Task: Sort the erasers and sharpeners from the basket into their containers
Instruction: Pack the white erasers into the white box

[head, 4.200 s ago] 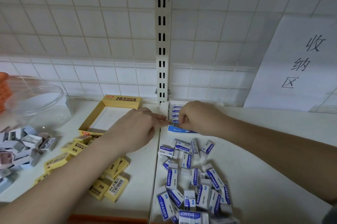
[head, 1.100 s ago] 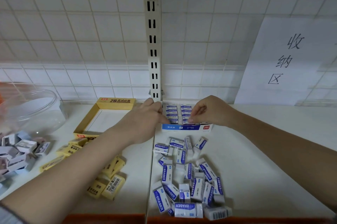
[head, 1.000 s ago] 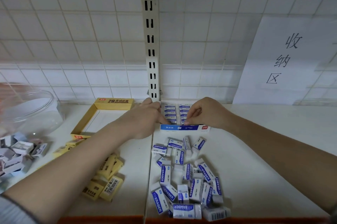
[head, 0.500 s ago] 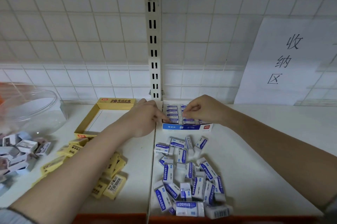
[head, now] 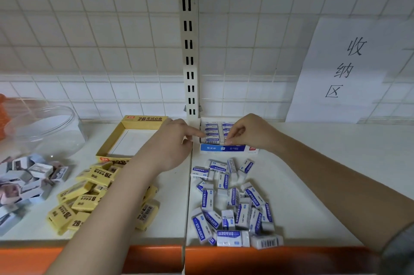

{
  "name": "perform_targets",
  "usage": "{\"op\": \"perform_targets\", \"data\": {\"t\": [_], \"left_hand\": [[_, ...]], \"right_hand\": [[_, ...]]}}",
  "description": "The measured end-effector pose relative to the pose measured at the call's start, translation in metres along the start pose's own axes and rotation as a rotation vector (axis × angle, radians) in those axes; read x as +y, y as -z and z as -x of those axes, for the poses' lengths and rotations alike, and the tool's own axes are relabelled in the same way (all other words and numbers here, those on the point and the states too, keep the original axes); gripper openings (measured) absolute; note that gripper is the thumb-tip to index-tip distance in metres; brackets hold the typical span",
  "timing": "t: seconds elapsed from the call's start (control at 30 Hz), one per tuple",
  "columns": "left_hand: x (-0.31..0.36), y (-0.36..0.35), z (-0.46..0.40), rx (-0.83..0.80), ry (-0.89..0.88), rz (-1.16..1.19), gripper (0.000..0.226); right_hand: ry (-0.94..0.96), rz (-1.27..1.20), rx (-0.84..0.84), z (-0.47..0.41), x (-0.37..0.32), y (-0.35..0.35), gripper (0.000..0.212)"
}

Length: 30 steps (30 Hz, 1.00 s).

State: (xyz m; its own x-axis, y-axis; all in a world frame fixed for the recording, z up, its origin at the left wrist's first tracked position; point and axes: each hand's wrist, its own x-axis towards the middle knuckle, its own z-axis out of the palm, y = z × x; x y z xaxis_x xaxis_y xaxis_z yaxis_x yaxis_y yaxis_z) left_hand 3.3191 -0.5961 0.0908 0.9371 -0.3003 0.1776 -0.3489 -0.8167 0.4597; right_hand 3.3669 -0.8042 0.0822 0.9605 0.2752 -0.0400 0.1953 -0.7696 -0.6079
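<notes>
We find both hands at the blue-and-white box [head: 228, 148] at the back of the shelf [head: 324, 180]. Against the view of half a second ago, the right hand [head: 251, 132] sits lower over the right-hand row, its thumb and forefinger pinching a blue eraser [head: 229, 141] down at the front of that row; the left hand [head: 173, 142] remains alongside the box's left wall, forefinger extended and touching the left-hand row. We judge that one more eraser is being seated and the row squared up, so the packing advances by one piece.

Count: two rows show in the box, roughly four erasers visible in the left; the right is partly hidden. The loose blue erasers [head: 233, 205] in the heap in front number about twenty; overlap prevents an exact figure. Loose yellow erasers [head: 89, 194] number about ten, beside one yellow box [head: 132, 138] holding none. Sharpeners [head: 26, 180] lie in a pile we cannot count, near one clear tub [head: 42, 129]
</notes>
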Motion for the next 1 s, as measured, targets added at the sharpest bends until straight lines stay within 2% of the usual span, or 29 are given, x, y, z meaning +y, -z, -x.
{"op": "perform_targets", "data": {"t": [0.17, 0.23, 0.3, 0.4, 0.47, 0.6, 0.73, 0.83, 0.93, 1.0], "left_hand": [[0.003, -0.006, 0.013, 0.023, 0.007, 0.037, 0.043], [0.005, -0.008, 0.014, 0.024, 0.023, 0.073, 0.042], [0.007, -0.011, 0.014, 0.024, 0.018, 0.081, 0.041], [0.011, -0.012, 0.014, 0.022, 0.006, 0.08, 0.042], [0.012, -0.013, 0.016, 0.023, 0.008, 0.095, 0.041], [0.01, -0.015, 0.021, 0.021, 0.025, 0.109, 0.04], [0.008, -0.019, 0.023, -0.002, 0.029, 0.12, 0.04], [0.012, -0.023, 0.021, -0.006, -0.008, 0.125, 0.034], [0.021, -0.029, 0.014, -0.076, -0.114, 0.123, 0.026], [0.025, -0.036, 0.006, -0.13, -0.198, 0.044, 0.028]], "right_hand": [[0.008, -0.274, 0.226, 0.02, 0.015, 0.003, 0.008], [0.035, -0.31, 0.241, 0.032, 0.017, 0.006, 0.013], [0.077, -0.247, 0.176, 0.043, 0.016, 0.01, 0.017], [0.113, -0.037, -0.008, 0.059, 0.016, 0.015, 0.014], [0.13, 0.13, -0.088, 0.064, 0.019, 0.013, 0.023], [0.186, 0.283, -0.143, 0.067, 0.024, 0.003, 0.036], [0.158, 0.357, -0.126, 0.07, 0.026, 0.005, 0.028], [0.125, 0.256, -0.056, 0.076, 0.028, 0.014, 0.016], [0.077, 0.049, 0.157, 0.081, 0.029, 0.024, 0.013], [0.032, -0.006, 0.297, 0.083, 0.03, 0.029, 0.012]]}}
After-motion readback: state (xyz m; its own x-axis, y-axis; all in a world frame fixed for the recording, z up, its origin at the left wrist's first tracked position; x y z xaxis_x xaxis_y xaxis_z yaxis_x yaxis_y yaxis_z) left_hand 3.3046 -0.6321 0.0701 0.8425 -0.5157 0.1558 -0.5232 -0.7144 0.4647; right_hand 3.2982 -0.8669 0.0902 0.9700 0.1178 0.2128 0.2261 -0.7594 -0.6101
